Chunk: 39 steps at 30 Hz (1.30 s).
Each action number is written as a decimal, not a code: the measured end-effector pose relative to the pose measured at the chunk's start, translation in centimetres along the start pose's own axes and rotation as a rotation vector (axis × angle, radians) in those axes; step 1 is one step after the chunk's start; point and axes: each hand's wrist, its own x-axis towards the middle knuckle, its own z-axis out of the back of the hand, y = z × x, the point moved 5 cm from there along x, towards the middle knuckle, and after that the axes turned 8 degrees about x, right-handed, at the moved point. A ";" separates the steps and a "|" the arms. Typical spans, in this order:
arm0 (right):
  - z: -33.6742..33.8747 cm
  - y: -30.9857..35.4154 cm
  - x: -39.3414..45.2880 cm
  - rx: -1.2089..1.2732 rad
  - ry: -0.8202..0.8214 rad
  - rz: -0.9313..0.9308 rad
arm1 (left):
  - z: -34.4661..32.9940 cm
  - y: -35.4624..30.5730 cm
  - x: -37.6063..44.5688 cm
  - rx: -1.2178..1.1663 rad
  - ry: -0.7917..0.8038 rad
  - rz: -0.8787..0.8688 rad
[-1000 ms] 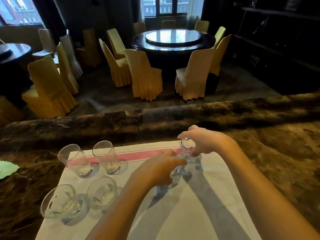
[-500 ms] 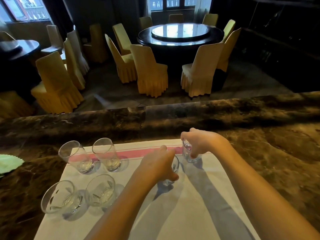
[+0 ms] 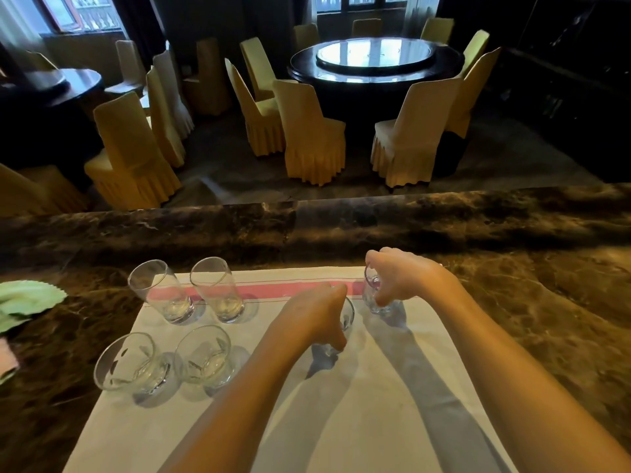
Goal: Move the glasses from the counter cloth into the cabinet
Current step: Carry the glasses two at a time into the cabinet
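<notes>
Clear glass, left to right on the white cloth (image 3: 375, 421) over the marble counter (image 3: 512, 319): four free tumblers (image 3: 208, 361) stand upright and empty in a two-by-two block at the cloth's left end, well apart from either hand and nearer the left one. The left hand (image 3: 312, 317) is curled from above round a fifth glass (image 3: 347, 315) and the right hand (image 3: 404, 279) grips a sixth glass (image 3: 379, 300) by its rim near the red stripe, both with long axis vertical and base seemingly on the cloth. No cabinet is in view, so I judge the coming move a straight lift along that axis, then a carry off the counter.
</notes>
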 end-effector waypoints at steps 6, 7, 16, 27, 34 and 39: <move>1.2 0.9 -1.9 0.016 -0.011 0.010 | 1.2 0.1 -1.8 -0.019 -0.062 -0.003; 1.6 1.2 -2.4 0.013 -0.018 0.012 | 1.5 0.3 -2.3 -0.032 -0.076 -0.003; 4.1 6.7 -8.6 -0.008 -0.047 0.005 | 5.1 3.2 -10.5 -0.054 -0.204 -0.085; 1.8 17.3 -15.6 0.013 -0.061 0.013 | 5.0 11.1 -21.1 -0.043 -0.274 -0.143; -1.7 24.3 -17.7 0.020 -0.028 0.063 | 0.9 17.4 -25.0 -0.091 -0.212 -0.109; -5.3 27.6 -17.8 0.025 0.041 0.109 | -2.2 20.5 -26.5 -0.080 -0.179 -0.052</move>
